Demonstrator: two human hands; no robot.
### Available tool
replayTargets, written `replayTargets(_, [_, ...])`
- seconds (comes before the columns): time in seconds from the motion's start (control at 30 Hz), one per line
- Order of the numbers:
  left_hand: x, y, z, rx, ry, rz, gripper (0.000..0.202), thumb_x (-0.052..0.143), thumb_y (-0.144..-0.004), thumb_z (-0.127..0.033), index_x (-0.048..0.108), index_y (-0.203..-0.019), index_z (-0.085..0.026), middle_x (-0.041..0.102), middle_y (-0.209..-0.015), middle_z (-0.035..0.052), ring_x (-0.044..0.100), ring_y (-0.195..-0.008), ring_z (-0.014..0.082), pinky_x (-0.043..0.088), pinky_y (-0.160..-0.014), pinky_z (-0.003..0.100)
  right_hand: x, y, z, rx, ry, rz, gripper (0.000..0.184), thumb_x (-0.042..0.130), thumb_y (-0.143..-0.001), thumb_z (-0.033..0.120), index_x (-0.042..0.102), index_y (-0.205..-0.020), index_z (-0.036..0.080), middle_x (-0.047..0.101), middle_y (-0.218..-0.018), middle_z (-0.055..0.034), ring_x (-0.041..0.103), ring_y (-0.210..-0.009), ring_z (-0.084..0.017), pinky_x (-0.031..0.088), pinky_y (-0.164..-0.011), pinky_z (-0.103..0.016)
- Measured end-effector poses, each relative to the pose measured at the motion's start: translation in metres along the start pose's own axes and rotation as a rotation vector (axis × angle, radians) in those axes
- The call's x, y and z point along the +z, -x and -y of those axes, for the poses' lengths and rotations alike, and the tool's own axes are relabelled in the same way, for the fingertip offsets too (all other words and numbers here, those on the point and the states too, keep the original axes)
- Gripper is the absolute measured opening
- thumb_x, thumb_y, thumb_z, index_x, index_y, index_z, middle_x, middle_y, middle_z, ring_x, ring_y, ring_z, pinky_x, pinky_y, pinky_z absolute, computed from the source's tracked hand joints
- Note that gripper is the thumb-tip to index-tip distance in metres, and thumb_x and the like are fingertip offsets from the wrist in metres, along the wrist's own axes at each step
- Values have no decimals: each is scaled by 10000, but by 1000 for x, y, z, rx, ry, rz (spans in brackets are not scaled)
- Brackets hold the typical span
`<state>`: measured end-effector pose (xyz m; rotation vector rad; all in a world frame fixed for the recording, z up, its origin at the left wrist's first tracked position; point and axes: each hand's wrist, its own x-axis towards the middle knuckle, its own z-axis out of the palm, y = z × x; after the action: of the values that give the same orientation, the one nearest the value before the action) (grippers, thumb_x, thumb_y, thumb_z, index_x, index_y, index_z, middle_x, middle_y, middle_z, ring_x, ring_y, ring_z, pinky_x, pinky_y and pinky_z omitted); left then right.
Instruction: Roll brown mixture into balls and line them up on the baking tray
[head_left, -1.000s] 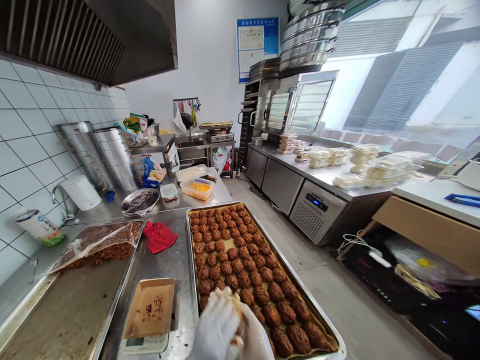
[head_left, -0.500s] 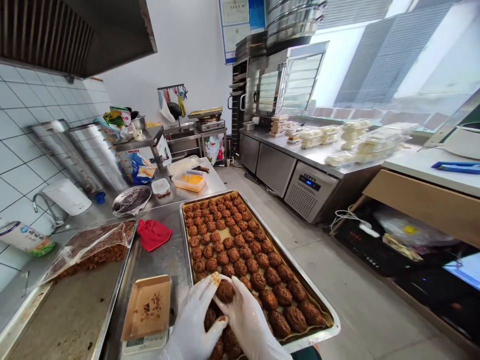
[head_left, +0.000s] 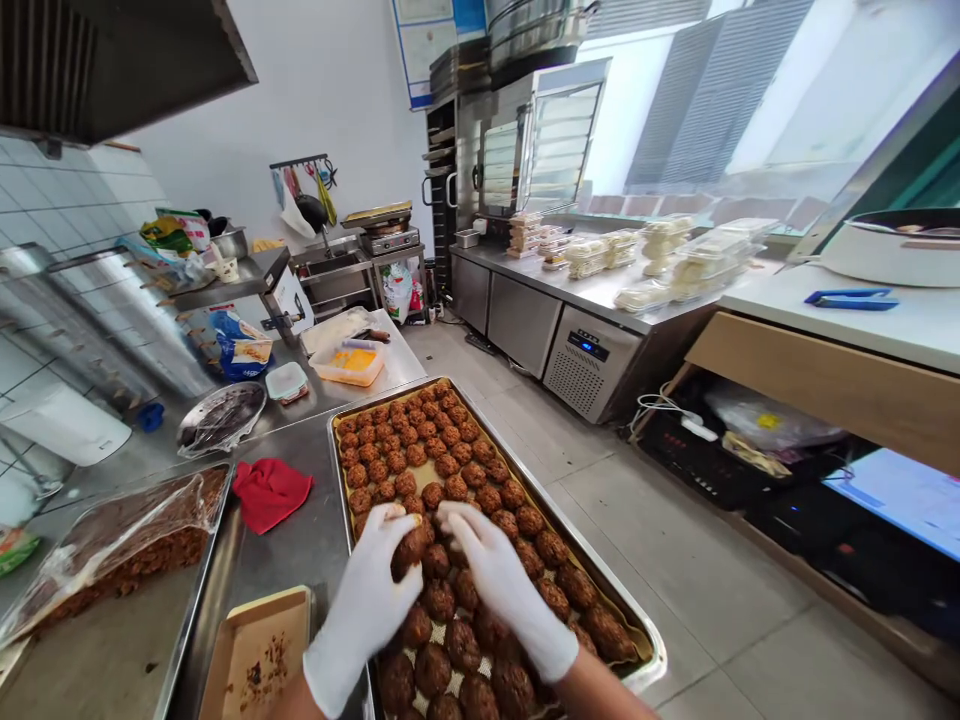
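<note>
**Both gloved hands on brown balls in the metal tray**

Left hand (head_left: 373, 592), white glove, reaches over the near-middle of the baking tray (head_left: 646, 640). Fingers curl down around one brown ball (head_left: 411, 548), grip closed on it; ball sits in the tray rows, touching its neighbours. Right hand (head_left: 501, 580), also gloved, lies palm-down just right of the left hand, fingers spread flat over the balls; cannot tell whether its grip clamps anything. Fingertips of both hands almost meet near the tray's middle.

Tray is long, lined with yellowish paper, packed with rows of brown balls (head_left: 420, 440) from far end to near end. It rests on the steel desk (head_left: 307, 540), running near to far, right edge at the desk's rim.

Left of the tray: red cloth (head_left: 270, 492) on the desk, apart from the tray. Further left, a second tray (head_left: 120, 590) with a brown slab under clear plastic wrap. Near left, a tan cardboard box (head_left: 255, 655) with crumbs inside, just beside the left wrist.

Far on the desk: foil-covered round dish (head_left: 220, 418), small lidded tub (head_left: 286, 381), clear container with yellow filling (head_left: 351, 362). Far left, white jug (head_left: 71, 437) by the tiled wall. Right across the aisle, steel counter with stacked packed boxes (head_left: 660, 260).
</note>
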<state>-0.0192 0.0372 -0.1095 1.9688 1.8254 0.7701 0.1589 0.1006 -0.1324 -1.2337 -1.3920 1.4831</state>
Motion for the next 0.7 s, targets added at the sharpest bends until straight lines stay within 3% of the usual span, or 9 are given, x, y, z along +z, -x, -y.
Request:
replayTargets(0.07, [4, -44, 8, 33, -66, 26, 495, 573, -821, -145, 551, -1300, -268, 538, -1320, 57, 546, -1255, 209, 433, -1133, 361, -20, -48, 4, -93, 280, -72, 285, 485, -913, 385, 659, -1090, 245, 661, -1248, -79, 566, -1214, -248, 353, -1132, -429])
replayTargets(0.13, [13, -89, 19, 53, -120, 61, 497, 573, -818, -148, 552, -1303, -250, 569, -1269, 59, 583, -1179, 213, 465, -1083, 363, -32, -93, 5, -130, 530, -64, 257, 482, -893, 269, 651, -1080, 219, 643, -1234, -106, 585, -1159, -272, 374, -1092, -472])
replayTargets(0.23, [33, -139, 40, 93, -193, 137, 485, 617, -775, -133, 600, -1252, -216, 627, -1238, 77, 576, -1191, 258, 441, -1097, 419, -35, -138, 2, -149, 838, 68, 254, 584, -857, 232, 651, -1097, 186, 650, -1201, -116, 634, -1049, -266, 456, -1001, -504])
replayTargets(0.3, [46, -157, 52, 131, -232, 215, 494, 662, -731, -120, 629, -1217, -198, 658, -1237, 93, 580, -1203, 285, 433, -1106, 455, -31, -154, -2, -154, 997, 170, 269, 659, -848, 282, 648, -1097, 180, 665, -1165, -88, 642, -1018, -242, 502, -958, -499])
replayTargets(0.43, [64, -162, 70, 171, -236, 317, 598, 670, -720, -102, 581, -1307, -175, 636, -1357, 121, 579, -1261, 298, 422, -1135, 489, -25, -165, -11, -154, 1192, 285, 343, 660, -877, 384, 624, -1158, 191, 659, -1186, -74, 638, -1048, -233, 533, -942, -499])
replayTargets(0.53, [62, -156, 74, 151, -190, 304, 689, 618, -699, -47, 542, -1371, -181, 613, -1416, 106, 570, -1301, 264, 419, -1162, 422, -22, -171, -12, -135, 1261, 340, 365, 670, -873, 379, 618, -1181, 190, 642, -1237, -84, 628, -1092, -245, 530, -962, -511])
replayTargets(0.7, [25, -120, 62, 14, -110, 33, 582, 391, -845, -51, 469, -1414, -145, 563, -1466, 121, 581, -1287, 189, 419, -1170, 403, -16, -175, -5, -73, 1262, 362, 359, 737, -820, 331, 645, -1130, 176, 645, -1243, -86, 620, -1117, -255, 519, -980, -521])
